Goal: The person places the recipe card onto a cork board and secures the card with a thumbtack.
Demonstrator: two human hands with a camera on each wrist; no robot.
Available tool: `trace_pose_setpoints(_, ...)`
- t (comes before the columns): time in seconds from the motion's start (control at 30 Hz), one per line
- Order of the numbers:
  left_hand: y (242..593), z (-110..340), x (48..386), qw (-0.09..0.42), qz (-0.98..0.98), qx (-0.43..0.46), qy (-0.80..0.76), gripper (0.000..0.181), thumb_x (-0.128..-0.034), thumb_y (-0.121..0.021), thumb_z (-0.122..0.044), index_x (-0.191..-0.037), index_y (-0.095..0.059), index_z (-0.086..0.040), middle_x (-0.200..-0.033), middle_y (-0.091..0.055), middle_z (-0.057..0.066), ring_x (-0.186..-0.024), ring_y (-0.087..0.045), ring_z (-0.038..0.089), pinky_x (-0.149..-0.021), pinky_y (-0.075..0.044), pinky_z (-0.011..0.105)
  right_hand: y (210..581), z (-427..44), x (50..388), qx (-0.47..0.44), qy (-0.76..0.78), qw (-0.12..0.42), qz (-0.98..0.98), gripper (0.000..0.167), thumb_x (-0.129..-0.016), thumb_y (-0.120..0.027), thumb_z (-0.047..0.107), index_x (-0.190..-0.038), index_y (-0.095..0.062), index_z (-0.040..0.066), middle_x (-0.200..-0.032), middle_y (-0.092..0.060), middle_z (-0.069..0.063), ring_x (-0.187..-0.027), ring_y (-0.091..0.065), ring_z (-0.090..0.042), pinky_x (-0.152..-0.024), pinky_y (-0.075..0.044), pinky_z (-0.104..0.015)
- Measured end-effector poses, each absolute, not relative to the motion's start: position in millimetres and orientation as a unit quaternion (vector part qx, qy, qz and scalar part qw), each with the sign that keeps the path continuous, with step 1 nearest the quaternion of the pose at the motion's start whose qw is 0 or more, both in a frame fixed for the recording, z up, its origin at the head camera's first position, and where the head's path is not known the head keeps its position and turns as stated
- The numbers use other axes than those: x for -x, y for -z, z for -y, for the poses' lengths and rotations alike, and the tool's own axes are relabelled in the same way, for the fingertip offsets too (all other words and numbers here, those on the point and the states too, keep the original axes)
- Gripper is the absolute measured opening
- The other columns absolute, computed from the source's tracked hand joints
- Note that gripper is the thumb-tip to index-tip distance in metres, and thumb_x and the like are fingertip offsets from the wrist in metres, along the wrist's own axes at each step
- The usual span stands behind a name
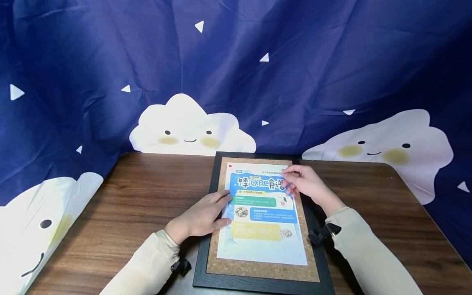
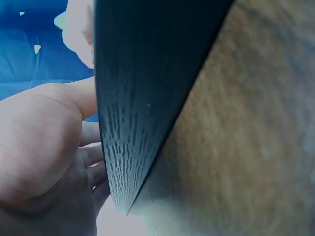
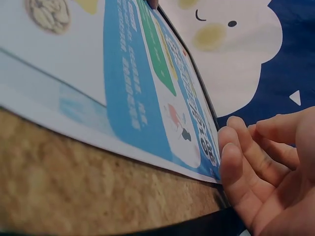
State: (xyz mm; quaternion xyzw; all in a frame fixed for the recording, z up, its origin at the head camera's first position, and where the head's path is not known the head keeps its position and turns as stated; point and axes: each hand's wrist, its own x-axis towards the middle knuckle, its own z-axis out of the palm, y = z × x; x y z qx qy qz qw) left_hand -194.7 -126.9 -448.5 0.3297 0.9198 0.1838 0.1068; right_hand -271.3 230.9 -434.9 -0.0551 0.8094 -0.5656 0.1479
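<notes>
A printed sheet with blue, green and yellow blocks lies on a cork board in a black frame. At its top left corner is a red pin. My left hand rests over the frame's left side, its extended fingertips on the sheet's left edge; in the left wrist view the black frame partly hides that hand. The fingers of my right hand are loosely bent at the sheet's upper right, beside a small green spot. The right wrist view shows nothing held in this hand.
The framed board lies on a brown wooden table. Behind the table hangs a blue curtain with white clouds and triangles. A black strap sits on the right sleeve, and another on the left.
</notes>
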Motion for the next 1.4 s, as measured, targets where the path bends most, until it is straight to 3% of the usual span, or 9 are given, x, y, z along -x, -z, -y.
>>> trace_pose_setpoints(0.53,449,127,195,0.106,-0.919,-0.335,-0.181,0.069,-0.1113,-0.062,-0.034,-0.165,-0.039,0.004,-0.175,-0.032,0.021,-0.163,-0.033,0.039,-0.131,-0.032,0.055,427,-237,241,0.069,0.546,0.143,-0.822,0.037,-0.112,-0.059,0.017,-0.138,-0.061,-0.009,-0.098,-0.074,-0.017,-0.074,-0.068,-0.018,-0.063,-0.061,-0.031)
trace_pose_setpoints(1.13,448,127,194,0.099,-0.919,-0.334,-0.183,0.069,-0.1102,-0.064,-0.033,-0.163,-0.04,0.005,-0.174,-0.034,0.022,-0.161,-0.036,0.039,-0.129,-0.034,0.056,422,-242,215,0.086,0.558,0.157,-0.81,0.039,-0.112,-0.059,0.017,-0.138,-0.057,-0.013,-0.097,-0.074,-0.018,-0.072,-0.065,-0.017,-0.063,-0.06,-0.03)
trace_pose_setpoints(1.4,447,126,193,0.106,-0.92,-0.327,-0.186,0.07,-0.1104,-0.064,-0.032,-0.164,-0.039,0.004,-0.175,-0.033,0.021,-0.162,-0.034,0.038,-0.13,-0.033,0.055,423,-247,208,0.09,0.555,0.154,-0.813,0.039,-0.113,-0.06,0.018,-0.136,-0.058,-0.013,-0.1,-0.074,-0.025,-0.071,-0.066,-0.017,-0.063,-0.061,-0.03)
